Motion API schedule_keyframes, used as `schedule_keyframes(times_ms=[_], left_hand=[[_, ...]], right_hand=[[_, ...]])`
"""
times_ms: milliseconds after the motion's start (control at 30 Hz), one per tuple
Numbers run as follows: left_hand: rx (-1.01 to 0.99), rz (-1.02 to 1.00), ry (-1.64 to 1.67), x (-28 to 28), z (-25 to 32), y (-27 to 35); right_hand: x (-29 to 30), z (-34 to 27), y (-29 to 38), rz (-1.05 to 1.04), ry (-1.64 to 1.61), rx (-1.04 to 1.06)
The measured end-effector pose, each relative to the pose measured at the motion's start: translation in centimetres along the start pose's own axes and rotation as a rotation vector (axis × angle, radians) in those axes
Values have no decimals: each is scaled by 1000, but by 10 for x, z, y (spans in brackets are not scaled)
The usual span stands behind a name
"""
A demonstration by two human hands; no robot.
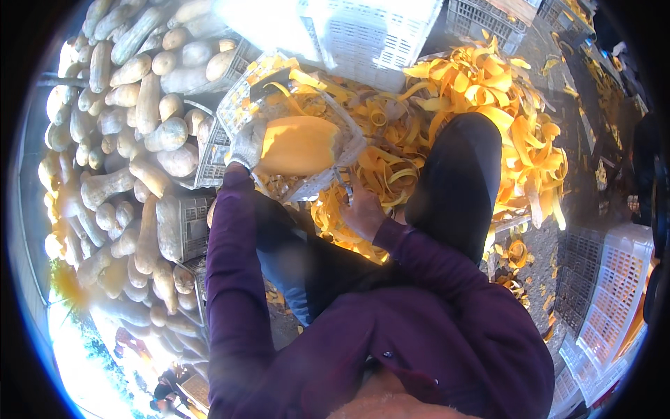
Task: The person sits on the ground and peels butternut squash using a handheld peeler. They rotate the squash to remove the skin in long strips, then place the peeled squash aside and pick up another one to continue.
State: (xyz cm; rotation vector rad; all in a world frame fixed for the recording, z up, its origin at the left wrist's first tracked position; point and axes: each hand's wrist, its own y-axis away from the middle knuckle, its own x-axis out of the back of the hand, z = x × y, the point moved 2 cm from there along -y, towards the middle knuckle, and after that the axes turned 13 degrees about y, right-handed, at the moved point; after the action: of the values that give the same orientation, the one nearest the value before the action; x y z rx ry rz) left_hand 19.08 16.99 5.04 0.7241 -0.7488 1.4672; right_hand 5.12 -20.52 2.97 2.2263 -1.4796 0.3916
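A peeled orange squash (298, 145) lies on its side above a white plastic crate (310, 188). My left hand (248, 144), in a grey knit work glove, grips the squash at its left end. My bare right hand (365, 210) is closed around a small metal tool (344, 180), probably a hand peeler, at the crate's near right corner. The tool's head is close to the squash's lower right edge; I cannot tell whether they touch. Long curled orange peelings (387, 173) lie thick beside the crate and below my right hand.
Unpeeled tan squashes (125, 120) are heaped along the left, some in plastic crates (196, 226). A tall peel pile (481, 78) stands beyond my right knee (460, 173). White crates (366, 42) stand ahead; more crates (612, 298) are at lower right. People (170, 390) appear at bottom left.
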Motion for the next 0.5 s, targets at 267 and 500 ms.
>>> schedule_keyframes(times_ms=[267, 500], left_hand=[[-59, -139, -192, -28, 50, -24], [-3, -132, -91, -11, 64, -30]], right_hand=[[45, 19, -5, 132, 310, 39], [56, -41, -69, 272, 740, 571]])
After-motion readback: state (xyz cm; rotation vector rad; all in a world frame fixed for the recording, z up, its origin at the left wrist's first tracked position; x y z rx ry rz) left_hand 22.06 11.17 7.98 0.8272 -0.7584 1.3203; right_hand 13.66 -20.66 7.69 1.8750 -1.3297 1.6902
